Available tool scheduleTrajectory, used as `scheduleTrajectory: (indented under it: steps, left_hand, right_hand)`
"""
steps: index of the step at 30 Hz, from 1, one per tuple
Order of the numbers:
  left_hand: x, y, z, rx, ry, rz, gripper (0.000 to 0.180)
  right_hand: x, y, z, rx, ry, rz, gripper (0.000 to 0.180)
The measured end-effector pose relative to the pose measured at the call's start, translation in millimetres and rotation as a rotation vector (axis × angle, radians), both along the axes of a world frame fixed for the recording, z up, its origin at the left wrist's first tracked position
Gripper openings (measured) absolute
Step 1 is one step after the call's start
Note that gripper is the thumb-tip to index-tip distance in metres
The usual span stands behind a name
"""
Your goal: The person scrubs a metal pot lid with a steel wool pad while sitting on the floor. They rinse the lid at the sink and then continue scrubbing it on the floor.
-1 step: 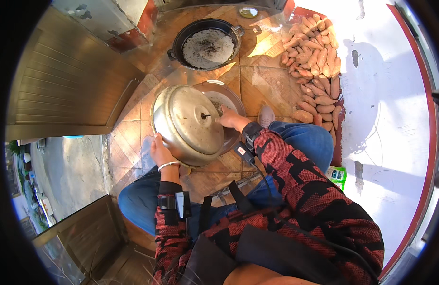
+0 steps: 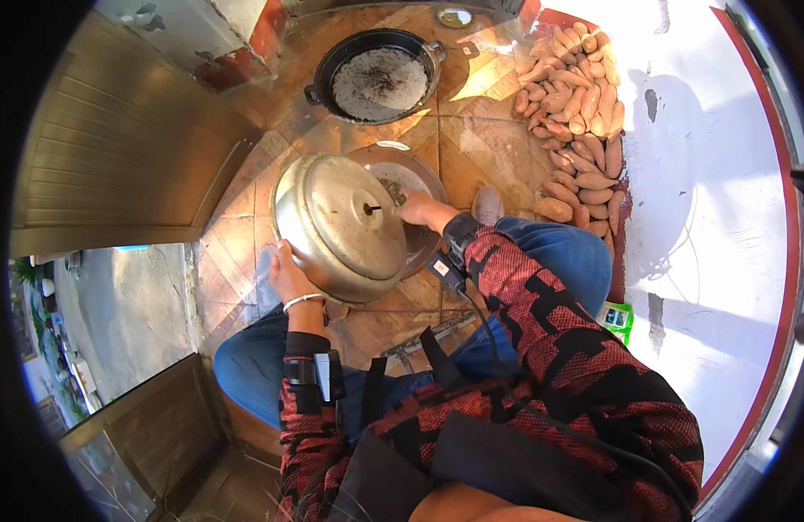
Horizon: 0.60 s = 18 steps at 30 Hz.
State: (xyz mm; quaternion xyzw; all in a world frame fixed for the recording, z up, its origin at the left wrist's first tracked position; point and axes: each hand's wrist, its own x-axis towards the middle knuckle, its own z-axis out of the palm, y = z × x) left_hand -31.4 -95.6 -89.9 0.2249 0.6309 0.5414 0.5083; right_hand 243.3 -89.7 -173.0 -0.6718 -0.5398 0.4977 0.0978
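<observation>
Metal lid (image 2: 341,248) — partly hiding basin (image 2: 431,174) | black pan (image 2: 324,83) — pale, dark-specked layer (image 2: 363,94)

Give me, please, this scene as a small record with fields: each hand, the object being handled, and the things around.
Left hand: at the lower-left rim of the handled object
Right hand: at its right side, above the basin; whether it holds something is unclear
Handled object: dark-knobbed silver domed metal lid, tilted
Beneath: brown round basin, partly hidden
Farther ahead: black round two-handled pan, on the tiled floor
Right: heap of reddish-brown sweet potatoes, beside the white wall
</observation>
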Motion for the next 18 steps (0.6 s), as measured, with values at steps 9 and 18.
scheduleTrajectory:
  steps: [9, 18]
  left_hand:
    - [9.0, 20.2, 47.6, -0.121, -0.271, -0.117, 0.013]
    - [41.8, 91.9, 47.8, -0.359, -0.226, -0.091, 0.010]
  right_hand:
    - [166.0, 214.7, -40.3, 0.268, 0.179, -0.589, 0.027]
    - [334.0, 337.9, -115.9, 0.196, -0.197, -0.706, 0.047]
